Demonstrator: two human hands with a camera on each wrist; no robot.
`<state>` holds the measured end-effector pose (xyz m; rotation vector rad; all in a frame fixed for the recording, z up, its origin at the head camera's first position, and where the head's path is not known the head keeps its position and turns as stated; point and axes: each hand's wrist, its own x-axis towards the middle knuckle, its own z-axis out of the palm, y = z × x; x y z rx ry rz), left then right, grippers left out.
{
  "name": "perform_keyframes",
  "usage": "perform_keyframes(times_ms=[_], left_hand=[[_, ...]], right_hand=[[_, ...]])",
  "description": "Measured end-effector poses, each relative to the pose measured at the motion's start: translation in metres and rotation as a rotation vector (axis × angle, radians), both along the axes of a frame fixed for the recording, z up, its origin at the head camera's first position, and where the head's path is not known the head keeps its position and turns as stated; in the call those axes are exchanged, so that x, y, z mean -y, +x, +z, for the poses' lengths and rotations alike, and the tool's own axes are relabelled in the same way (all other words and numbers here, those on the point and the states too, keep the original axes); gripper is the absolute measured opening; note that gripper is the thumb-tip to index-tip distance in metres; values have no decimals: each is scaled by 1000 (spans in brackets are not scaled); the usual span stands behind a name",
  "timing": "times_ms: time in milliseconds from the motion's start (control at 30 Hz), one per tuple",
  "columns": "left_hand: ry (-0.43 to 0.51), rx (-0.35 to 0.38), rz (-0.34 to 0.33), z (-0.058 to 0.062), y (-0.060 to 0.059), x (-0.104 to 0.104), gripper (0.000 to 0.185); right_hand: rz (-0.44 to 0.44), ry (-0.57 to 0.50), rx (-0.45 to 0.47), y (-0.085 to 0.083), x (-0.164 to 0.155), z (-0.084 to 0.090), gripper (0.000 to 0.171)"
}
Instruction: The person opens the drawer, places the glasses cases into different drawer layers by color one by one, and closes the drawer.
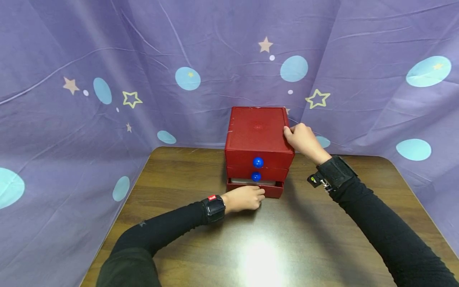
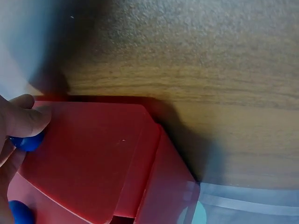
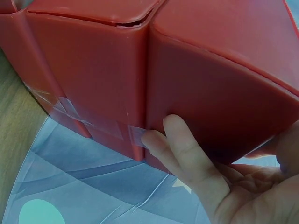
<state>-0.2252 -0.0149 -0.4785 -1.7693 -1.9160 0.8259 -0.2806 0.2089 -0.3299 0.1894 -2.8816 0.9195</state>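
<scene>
Nearest, a dark wooden table (image 1: 322, 239) with a patch of glare, crossed by two black sleeves with a strapped band at each wrist. Past the glare, the left hand (image 1: 245, 198) low on the tabletop, knuckles up, fingers curled in against the front of the bottom drawer (image 1: 274, 190); in the left wrist view, thumb and fingertips (image 2: 23, 119) pinched on a small blue knob (image 2: 28, 141), taken to be that drawer's own. Drawer front standing slightly proud of the body above, a pale strip of interior showing behind its top edge, so only just opened. Just above, two more blue knobs, one on the middle drawer (image 1: 256, 176) and one on the top drawer (image 1: 257, 162), both fronts flush and untouched. Around them, the red drawer chest (image 1: 258, 133), upright at the far middle of the table. At its upper right rear corner, the right hand (image 1: 303, 141) clamped on, thumb over the top edge, fingers (image 3: 182, 149) laid down the outer wall, holding the chest fast. Seemingly in the middle of drawing the bottom drawer out against that bracing grip. For any further pull: a straight, level draw toward the body, pinch kept firm on the small round knob, steady counter-pressure from the right so as not to drag or tip the light chest. Farthest back, a purple curtain (image 1: 107, 59) printed with stars and pale blue discs.
</scene>
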Motion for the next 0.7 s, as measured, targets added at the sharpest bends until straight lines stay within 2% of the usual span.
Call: perform_keyframes(times_ms=[200,433,700], left_hand=[[28,0,2,-6,-7,0,22],[68,-30,-9,-4,-11,1,23],[82,-53,-9,-8,-17,2,26]], right_hand=[[-9,-3,12,-1,1,0,56],[-10,-10,6,-2,1,-1,56],[-13,-19,1,-1,1,-1,55]])
